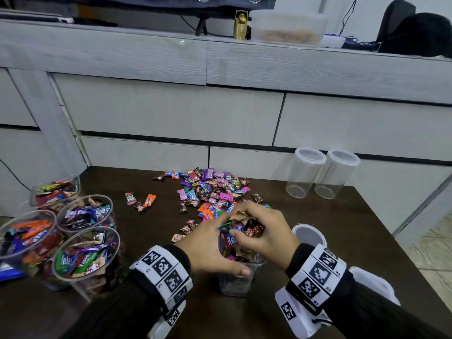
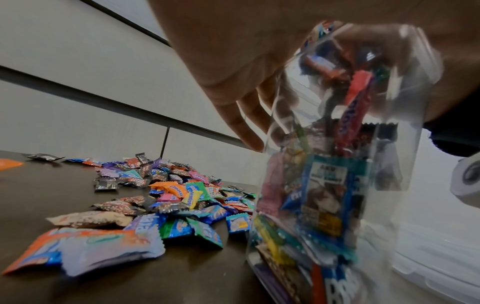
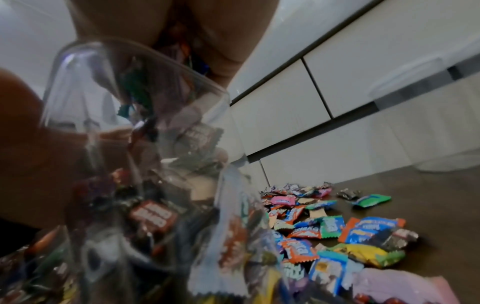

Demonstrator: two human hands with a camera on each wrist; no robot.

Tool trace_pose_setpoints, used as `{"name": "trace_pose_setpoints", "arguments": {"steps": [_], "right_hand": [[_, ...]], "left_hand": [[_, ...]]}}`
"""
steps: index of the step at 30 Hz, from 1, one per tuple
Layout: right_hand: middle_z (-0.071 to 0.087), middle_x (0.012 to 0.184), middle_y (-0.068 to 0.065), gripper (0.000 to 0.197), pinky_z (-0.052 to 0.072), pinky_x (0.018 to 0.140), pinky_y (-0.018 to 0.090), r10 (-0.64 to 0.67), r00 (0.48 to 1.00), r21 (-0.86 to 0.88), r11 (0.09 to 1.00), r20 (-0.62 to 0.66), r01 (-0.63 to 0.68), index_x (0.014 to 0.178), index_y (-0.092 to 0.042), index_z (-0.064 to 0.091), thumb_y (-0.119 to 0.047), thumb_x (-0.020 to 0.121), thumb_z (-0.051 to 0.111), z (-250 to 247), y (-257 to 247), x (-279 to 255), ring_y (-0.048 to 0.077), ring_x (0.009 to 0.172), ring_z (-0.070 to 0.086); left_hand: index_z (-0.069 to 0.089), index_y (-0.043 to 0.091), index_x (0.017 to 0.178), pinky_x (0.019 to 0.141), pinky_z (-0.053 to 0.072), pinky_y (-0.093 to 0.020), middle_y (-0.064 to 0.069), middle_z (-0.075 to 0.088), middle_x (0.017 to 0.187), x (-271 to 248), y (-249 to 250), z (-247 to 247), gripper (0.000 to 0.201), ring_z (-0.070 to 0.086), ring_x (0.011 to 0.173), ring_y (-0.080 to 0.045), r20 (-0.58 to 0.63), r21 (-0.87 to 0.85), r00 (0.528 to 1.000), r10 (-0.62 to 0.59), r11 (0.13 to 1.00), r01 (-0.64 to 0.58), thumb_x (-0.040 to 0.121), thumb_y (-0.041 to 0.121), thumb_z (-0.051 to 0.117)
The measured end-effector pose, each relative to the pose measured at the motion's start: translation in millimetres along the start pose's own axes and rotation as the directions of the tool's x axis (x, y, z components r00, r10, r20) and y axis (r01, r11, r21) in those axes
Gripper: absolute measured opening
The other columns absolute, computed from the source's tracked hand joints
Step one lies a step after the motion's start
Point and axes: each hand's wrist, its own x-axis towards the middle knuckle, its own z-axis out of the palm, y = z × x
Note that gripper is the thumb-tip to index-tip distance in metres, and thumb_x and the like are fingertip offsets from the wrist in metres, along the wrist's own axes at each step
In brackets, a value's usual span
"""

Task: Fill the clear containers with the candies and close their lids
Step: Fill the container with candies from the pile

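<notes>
A clear container (image 1: pixel 235 281) partly filled with candies stands on the dark table (image 1: pixel 318 216) near its front. My left hand (image 1: pixel 210 250) grips it near the rim, thumb on the near side and fingers on the far side. Directly over its mouth my right hand (image 1: pixel 263 222) clutches a handful of wrapped candies (image 1: pixel 241 231). The loose candy pile (image 1: pixel 210 192) lies just behind both hands. In the left wrist view the container (image 2: pixel 324 185) shows candies stacked inside, the pile (image 2: pixel 168 191) to its left. The right wrist view looks through the container wall (image 3: pixel 130 164).
Two empty clear containers (image 1: pixel 305 173) (image 1: pixel 336 176) with lids on stand at the table's back right. Several filled open containers (image 1: pixel 85 253) crowd the left edge. A white lid (image 1: pixel 309 234) lies right of my right hand. Grey drawers (image 1: pixel 171 111) rise behind the table.
</notes>
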Motion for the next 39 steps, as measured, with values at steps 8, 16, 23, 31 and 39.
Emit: {"name": "trace_pose_setpoints", "arguments": {"steps": [8, 16, 23, 31, 39], "right_hand": [[0.065, 0.095, -0.011, 0.027, 0.050, 0.080, 0.023, -0.010, 1.000, -0.013, 1.000, 0.014, 0.010, 0.104, -0.018, 0.061, -0.012, 0.079, 0.069, -4, 4, 4, 0.003, 0.090, 0.062], [0.065, 0.096, -0.002, 0.036, 0.050, 0.079, 0.031, -0.053, 0.974, -0.171, 0.981, 0.222, 0.093, 0.102, -0.015, 0.066, -0.025, 0.071, 0.081, -9, 3, 6, 0.011, 0.090, 0.061], [0.070, 0.092, -0.002, 0.010, 0.052, 0.077, 0.024, 0.005, 0.988, 0.009, 1.000, 0.154, -0.007, 0.097, -0.008, 0.067, -0.010, 0.089, 0.062, -12, -2, 13, 0.006, 0.086, 0.065], [0.072, 0.091, 0.011, 0.020, 0.055, 0.083, 0.026, 0.118, 0.967, 0.298, 0.937, 0.225, -0.184, 0.088, -0.003, 0.061, 0.014, 0.078, 0.064, -16, -2, 4, 0.015, 0.088, 0.071], [0.063, 0.108, -0.003, 0.039, 0.048, 0.083, 0.032, 0.496, 0.864, -0.356, 0.794, -0.089, -0.492, 0.110, -0.024, 0.051, -0.029, 0.078, 0.072, -37, 56, -8, 0.017, 0.100, 0.061]], "left_hand": [[0.036, 0.040, 0.135, 0.098, 0.042, -0.017, 0.025, 0.055, 0.122, -1, -1, 2, 0.096, 0.051, 0.113, 0.012, -0.022, 0.019, 0.999, 0.042, 0.999, -0.041, 0.054, 0.057, 0.086], [0.042, 0.030, 0.135, 0.104, 0.044, -0.036, 0.016, 0.057, 0.126, 0, 1, 4, 0.101, 0.053, 0.119, -0.001, -0.020, -0.023, 0.999, 0.041, 0.999, -0.041, 0.049, 0.064, 0.081], [0.034, 0.044, 0.139, 0.106, 0.042, -0.032, 0.020, 0.054, 0.131, 0, 1, 2, 0.102, 0.050, 0.123, 0.003, -0.010, -0.036, 0.997, 0.071, 0.997, -0.071, 0.052, 0.060, 0.084], [0.047, 0.036, 0.123, 0.087, 0.034, -0.002, 0.021, 0.059, 0.116, -2, -2, 2, 0.084, 0.050, 0.104, 0.016, -0.036, 0.025, 0.998, 0.046, 0.999, -0.045, 0.051, 0.059, 0.084], [0.039, 0.044, 0.128, 0.102, 0.044, -0.025, 0.021, 0.060, 0.122, -7, -11, 7, 0.097, 0.055, 0.115, 0.008, -0.037, -0.161, 0.999, 0.027, 0.986, -0.033, 0.047, 0.049, 0.092]]}}
